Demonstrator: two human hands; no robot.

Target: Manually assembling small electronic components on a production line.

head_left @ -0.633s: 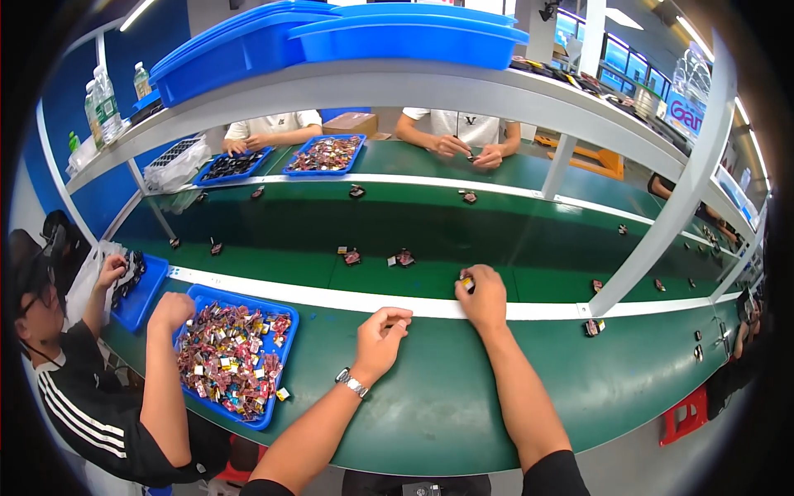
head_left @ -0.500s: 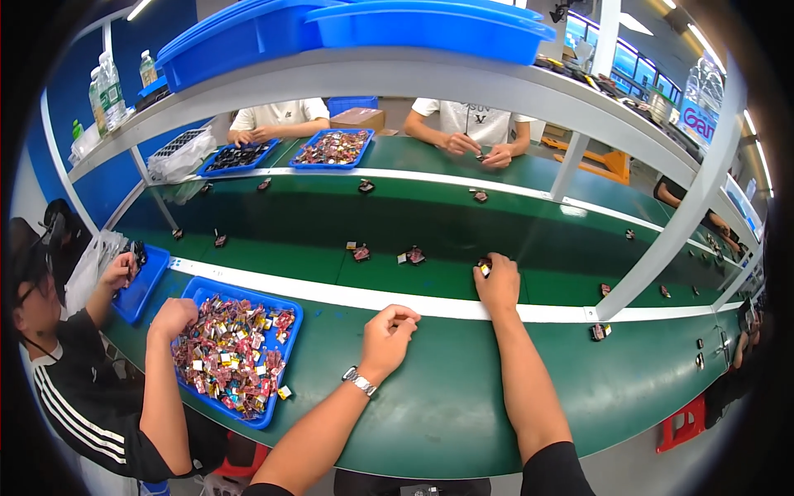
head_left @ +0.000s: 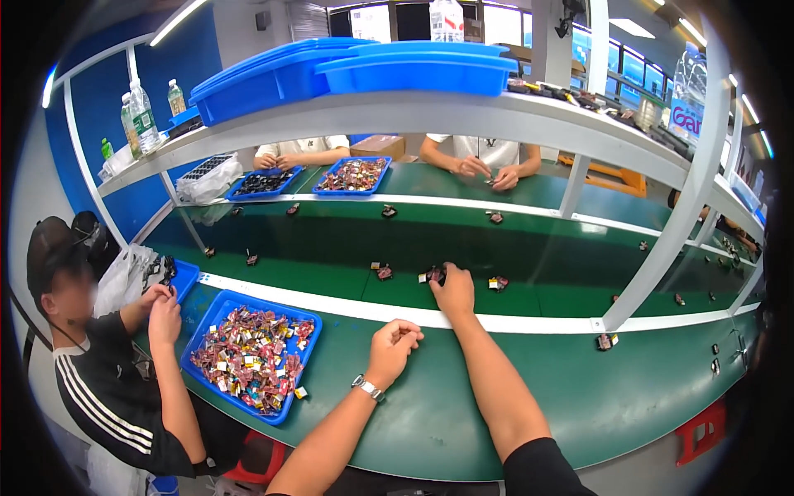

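Note:
My right hand [head_left: 453,293] reaches over the green belt, its fingers closed around the edge of a small dark-red electronic part [head_left: 431,275] with a pale tab. A similar part with a white and yellow tab [head_left: 498,283] lies just right of that hand, and another part [head_left: 382,271] lies to its left. My left hand [head_left: 392,354], with a metal-banded watch [head_left: 368,388] at the wrist, hovers or rests by the near edge of the white rail [head_left: 347,310]. Its fingers are curled in, and nothing shows in them.
A blue tray [head_left: 192,347] heaped with small parts stands at left, beside a co-worker [head_left: 107,388] in black. Across the belt two people handle parts near more blue trays [head_left: 351,192]. White posts [head_left: 672,215] hold a shelf with stacked blue bins [head_left: 413,74].
My right hand has let go of one part and moved left onto another. The left hand's fingers have curled in more. The co-worker's hand has left the heaped tray. The view has shifted.

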